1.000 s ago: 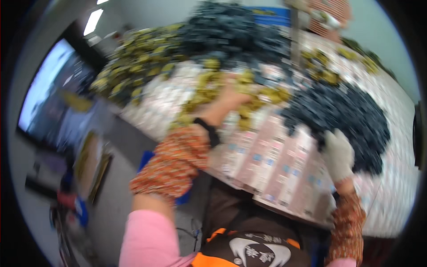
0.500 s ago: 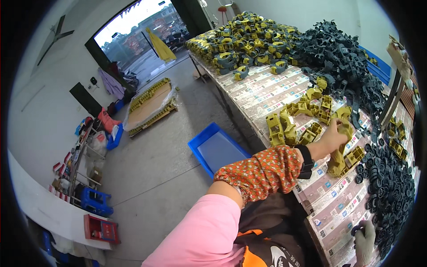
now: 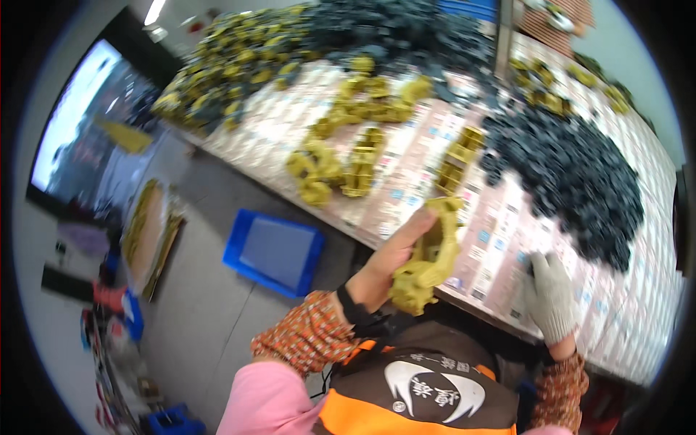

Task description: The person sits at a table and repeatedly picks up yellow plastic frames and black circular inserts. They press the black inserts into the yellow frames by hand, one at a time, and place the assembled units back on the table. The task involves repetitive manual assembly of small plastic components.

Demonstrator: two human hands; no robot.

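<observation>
Left hand (image 3: 395,254): gripped yellow plastic vehicle shell (image 3: 441,264), since drawn inward, thus singled out from loose yellow shells (image 3: 364,163) beyond hand. Right hand (image 3: 551,299), gloved: fingers bent, grip unclear through blur; dark wheel heap (image 3: 580,185) lay beyond.

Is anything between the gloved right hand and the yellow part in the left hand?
Nothing visible: between the right hand and the yellow part in the left hand, only tabletop shows. The dark bit by the glove is too blurred to name.
</observation>
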